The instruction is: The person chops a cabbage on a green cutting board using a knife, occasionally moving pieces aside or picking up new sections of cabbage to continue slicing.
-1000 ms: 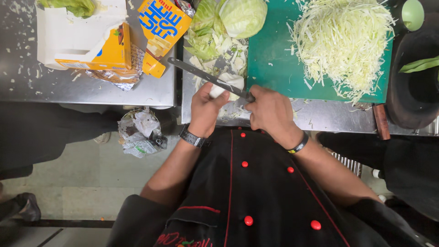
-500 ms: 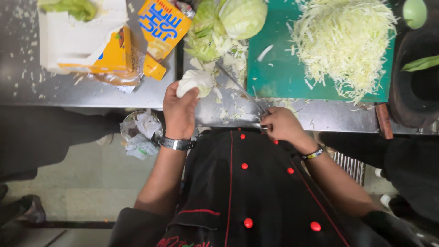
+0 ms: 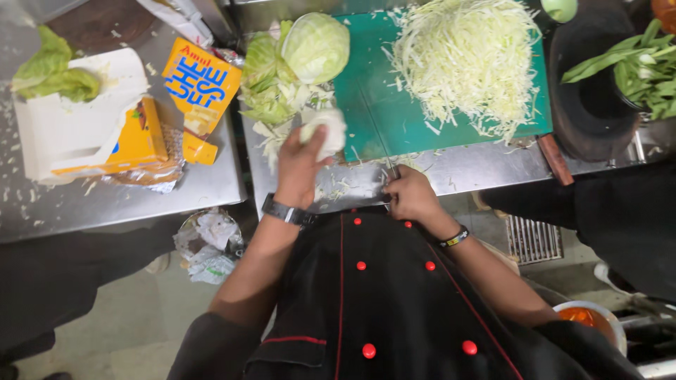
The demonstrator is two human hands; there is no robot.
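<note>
Left hand (image 3: 299,169) grips a cabbage piece (image 3: 324,130); right hand (image 3: 410,195) seemingly holds a knife (image 3: 389,167).

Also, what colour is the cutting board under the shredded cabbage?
Green-teal, seen in the head view: the cutting board beneath the shredded cabbage.

the left hand (image 3: 299,165) grips a pale cabbage piece (image 3: 322,131) at the near left corner of the green cutting board (image 3: 380,112), just below a half cabbage head (image 3: 315,46) and loose outer leaves (image 3: 264,81). the right hand (image 3: 410,195) is closed on a knife (image 3: 389,169) at the steel counter's (image 3: 458,169) front edge. a heap of shredded cabbage (image 3: 468,60) covers the board's right part. yellow cartons (image 3: 201,88) lie on the left table, green beans (image 3: 644,74) far right
</note>
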